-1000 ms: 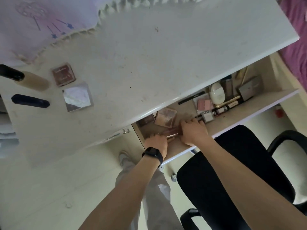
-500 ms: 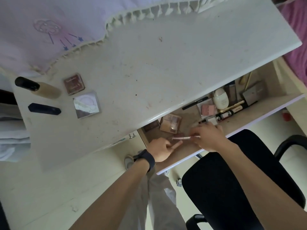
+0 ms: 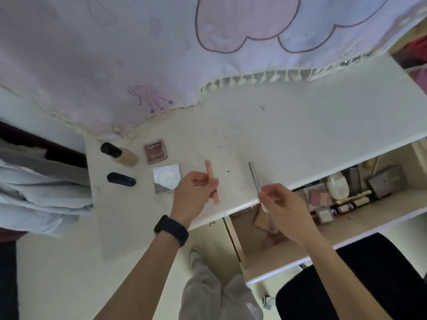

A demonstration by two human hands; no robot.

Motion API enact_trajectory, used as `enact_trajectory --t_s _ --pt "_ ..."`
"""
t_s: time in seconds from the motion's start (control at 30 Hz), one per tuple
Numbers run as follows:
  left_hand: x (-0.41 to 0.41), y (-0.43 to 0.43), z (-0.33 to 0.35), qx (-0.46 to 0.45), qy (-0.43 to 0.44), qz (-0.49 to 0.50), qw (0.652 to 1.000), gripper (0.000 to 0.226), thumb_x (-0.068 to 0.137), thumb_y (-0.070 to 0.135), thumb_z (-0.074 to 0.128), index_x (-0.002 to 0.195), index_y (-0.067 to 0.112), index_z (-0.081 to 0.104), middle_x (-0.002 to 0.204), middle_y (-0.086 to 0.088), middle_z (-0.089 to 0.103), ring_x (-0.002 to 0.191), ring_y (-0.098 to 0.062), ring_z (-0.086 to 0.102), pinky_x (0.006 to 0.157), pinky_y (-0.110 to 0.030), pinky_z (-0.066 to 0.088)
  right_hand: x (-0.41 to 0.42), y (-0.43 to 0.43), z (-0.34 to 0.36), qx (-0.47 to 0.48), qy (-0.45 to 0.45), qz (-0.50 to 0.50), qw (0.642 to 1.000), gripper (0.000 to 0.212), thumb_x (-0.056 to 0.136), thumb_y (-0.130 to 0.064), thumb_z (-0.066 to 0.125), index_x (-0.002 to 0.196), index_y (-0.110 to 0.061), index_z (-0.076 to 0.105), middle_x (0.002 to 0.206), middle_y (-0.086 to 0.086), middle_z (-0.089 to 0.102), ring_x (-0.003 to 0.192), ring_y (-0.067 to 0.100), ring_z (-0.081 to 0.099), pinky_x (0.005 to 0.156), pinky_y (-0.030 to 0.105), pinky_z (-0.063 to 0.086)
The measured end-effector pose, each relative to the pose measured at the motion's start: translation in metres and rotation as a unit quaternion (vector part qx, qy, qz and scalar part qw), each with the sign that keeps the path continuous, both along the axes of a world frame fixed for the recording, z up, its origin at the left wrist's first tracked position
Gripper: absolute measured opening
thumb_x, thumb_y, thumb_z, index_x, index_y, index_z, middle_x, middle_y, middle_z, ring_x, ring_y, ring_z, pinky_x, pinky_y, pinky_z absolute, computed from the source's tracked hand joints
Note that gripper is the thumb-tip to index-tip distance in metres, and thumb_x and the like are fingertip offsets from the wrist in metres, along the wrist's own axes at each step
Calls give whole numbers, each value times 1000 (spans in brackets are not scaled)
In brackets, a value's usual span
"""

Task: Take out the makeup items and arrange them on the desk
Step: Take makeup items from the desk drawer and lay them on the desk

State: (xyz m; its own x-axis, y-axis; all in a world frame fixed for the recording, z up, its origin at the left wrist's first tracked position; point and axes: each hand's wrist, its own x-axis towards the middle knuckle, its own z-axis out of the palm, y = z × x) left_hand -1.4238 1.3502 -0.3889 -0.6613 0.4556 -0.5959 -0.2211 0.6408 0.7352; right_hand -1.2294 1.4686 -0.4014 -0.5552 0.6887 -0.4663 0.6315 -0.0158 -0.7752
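Left hand (image 3: 191, 197) gripped a matte pink stick (image 3: 209, 169), fingers curled round its middle, above the desk (image 3: 300, 125) near the front edge. Right hand (image 3: 286, 206) pinched the near end of a thin silvery rod (image 3: 254, 175); it was blurred, material unclear. By the left edge: black-capped beige bottle (image 3: 122, 155), dark faceted tube (image 3: 121, 179), brown-red square compact (image 3: 155, 151), mirrored square compact (image 3: 166, 179). The desktop cut off the rear of the open drawer (image 3: 369, 218). A tasselled cloth (image 3: 138, 54) hid the far edge.
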Motion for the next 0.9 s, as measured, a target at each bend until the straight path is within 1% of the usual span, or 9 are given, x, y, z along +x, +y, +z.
enact_trajectory --t_s 0.07,0.13,0.2,0.3,0.43,0.53,0.73,0.8,0.9 --pt "-24 12 -5 -52 90 10 995 20 85 36 74 96 25 62 90 6 74 88 -16 70 80 -32 55 -40 0 -1 58 -24 18 998 10 97 -40 59 100 -31 64 87 -18 69 77 -5 63 68 11 44" --pt "-41 25 -6 -87 138 -2 987 20 86 37 71 98 24 61 90 7 73 91 -15 68 80 -31 53 -75 1 -3 110 -40 50 992 16 98 -41 56 104 -27 64 90 -16 68 80 1 64 74 20 47" --pt "-54 38 -6 -105 159 -21 981 26 87 37 70 105 22 60 97 4 71 91 -18 66 76 -31 51 -102 2 -6 153 -60 85 983 20 99 -38 54 107 -23 64 96 -10 67 86 11 63 78 27 46" --pt "-72 51 -9 -153 191 -74 967 34 90 34 67 117 16 53 104 -2 69 85 -19 60 60 -29 40 -129 5 -12 197 -98 121 968 24 101 -36 50 112 -18 63 103 -3 66 92 20 63 80 31 45" --pt "-87 60 -15 -198 243 -120 942 33 98 30 58 121 9 47 113 -13 67 97 -32 64 68 -33 42 -150 12 -17 217 -120 124 961 24 101 -38 52 109 -17 60 106 -1 62 89 25 62 74 33 44" --pt "-91 61 -17 -216 250 -154 931 42 95 35 62 123 6 46 122 -15 60 108 -33 61 73 -35 43 -162 15 -19 229 -112 127 959 28 98 -41 56 112 -16 57 108 2 58 90 28 62 74 35 48" --pt "-81 53 -9 -195 244 -143 939 55 93 36 65 135 9 43 134 -14 50 115 -33 58 87 -38 48 -153 9 -18 212 -72 101 969 43 95 -46 59 128 -18 56 115 -1 59 101 19 61 87 32 49" --pt "-67 45 0 -156 269 -127 942 54 92 36 65 137 16 42 132 -8 52 108 -29 61 82 -37 48 -129 -1 -11 200 -37 51 978 43 96 -46 58 132 -23 55 114 -8 60 99 9 60 88 26 48" --pt "-31 22 9 -65 293 -118 947 41 93 36 63 130 30 47 117 10 55 89 -13 58 78 -32 47 -63 -18 -4 176 -9 -54 983 26 95 -36 62 121 -29 60 100 -18 64 88 -1 61 79 23 51"
